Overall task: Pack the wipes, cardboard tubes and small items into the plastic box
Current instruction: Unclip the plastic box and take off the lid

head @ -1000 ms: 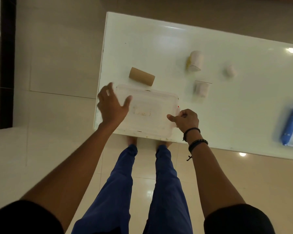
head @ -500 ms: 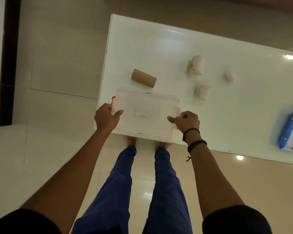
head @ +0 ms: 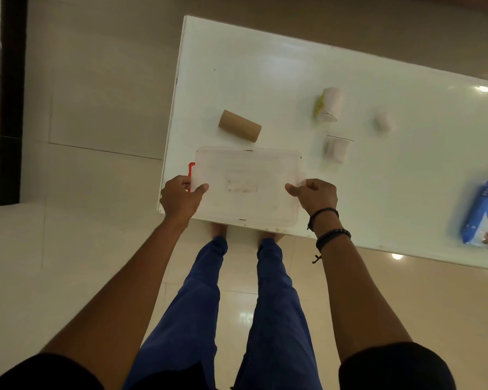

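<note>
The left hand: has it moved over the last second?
Yes. The left hand slid off the lid onto the plastic box's left end, by the red clip.

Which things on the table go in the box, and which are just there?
For the job:
- plastic box, lid on, held by the left hand and right hand
- brown cardboard tube
- blue wipes pack
- three small whitish items, too blurred to name

Just there:
- white table
- wristbands
</note>
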